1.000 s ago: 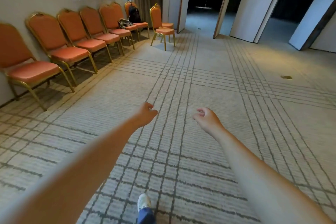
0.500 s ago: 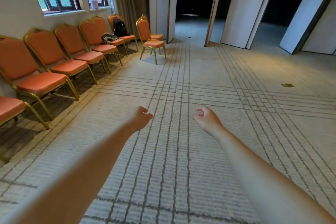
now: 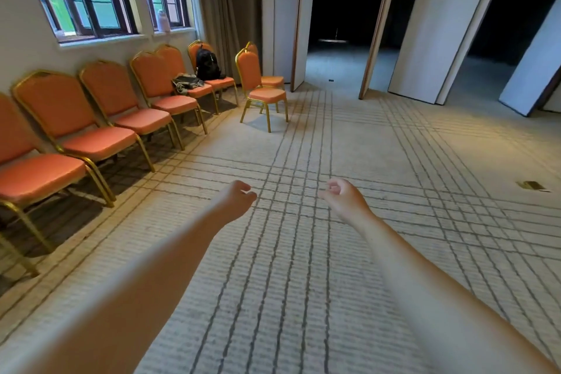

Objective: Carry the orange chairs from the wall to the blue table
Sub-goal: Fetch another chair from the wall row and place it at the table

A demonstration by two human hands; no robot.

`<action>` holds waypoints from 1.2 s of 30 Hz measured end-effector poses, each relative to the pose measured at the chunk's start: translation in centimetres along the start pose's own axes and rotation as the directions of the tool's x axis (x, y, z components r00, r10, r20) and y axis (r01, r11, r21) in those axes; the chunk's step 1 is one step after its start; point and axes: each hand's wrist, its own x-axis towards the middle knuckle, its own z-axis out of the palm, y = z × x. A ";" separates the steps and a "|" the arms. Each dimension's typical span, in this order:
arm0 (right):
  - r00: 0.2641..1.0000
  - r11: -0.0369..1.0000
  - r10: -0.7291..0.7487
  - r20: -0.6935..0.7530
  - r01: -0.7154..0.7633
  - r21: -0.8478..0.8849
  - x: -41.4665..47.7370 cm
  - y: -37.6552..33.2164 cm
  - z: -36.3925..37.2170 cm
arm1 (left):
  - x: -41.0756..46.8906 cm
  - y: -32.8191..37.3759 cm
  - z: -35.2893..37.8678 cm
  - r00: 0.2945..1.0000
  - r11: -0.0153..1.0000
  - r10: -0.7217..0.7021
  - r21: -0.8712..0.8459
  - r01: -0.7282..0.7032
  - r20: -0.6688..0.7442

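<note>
Several orange chairs with gold frames line the left wall under the windows; the nearest full one [image 3: 39, 176] is at the left edge. Two more orange chairs [image 3: 264, 91] stand apart from the row, near the partition at the far middle. My left hand [image 3: 235, 200] and my right hand [image 3: 343, 197] reach forward over the carpet, both with loosely curled fingers and holding nothing. Neither hand touches a chair. The blue table is not in view.
A black backpack [image 3: 208, 62] and a bundle of cloth [image 3: 186, 83] lie on far chairs in the row. A bottle [image 3: 164, 21] stands on the windowsill. White folding partitions [image 3: 425, 27] stand at the back with dark openings between. A floor socket [image 3: 531, 185] sits in the carpet at right.
The view has advanced along the row and tilted up, so the far chairs and partitions look closer. Both hands stay extended and empty.
</note>
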 end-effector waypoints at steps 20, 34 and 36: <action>0.997 0.997 0.076 0.005 -0.077 0.019 60.3 -3.6 0.9 | 62.5 10.9 1.8 0.993 0.999 -0.034 0.017 0.032 0.115; 0.995 0.995 0.099 0.004 -0.099 -0.013 103.9 -1.6 -3.5 | 102.8 24.2 8.3 0.989 0.993 -0.104 -0.042 0.110 0.108; 0.995 0.995 0.103 0.002 -0.103 -0.002 109.9 -2.2 -4.5 | 108.3 26.3 8.8 0.989 0.992 -0.114 -0.048 0.119 0.092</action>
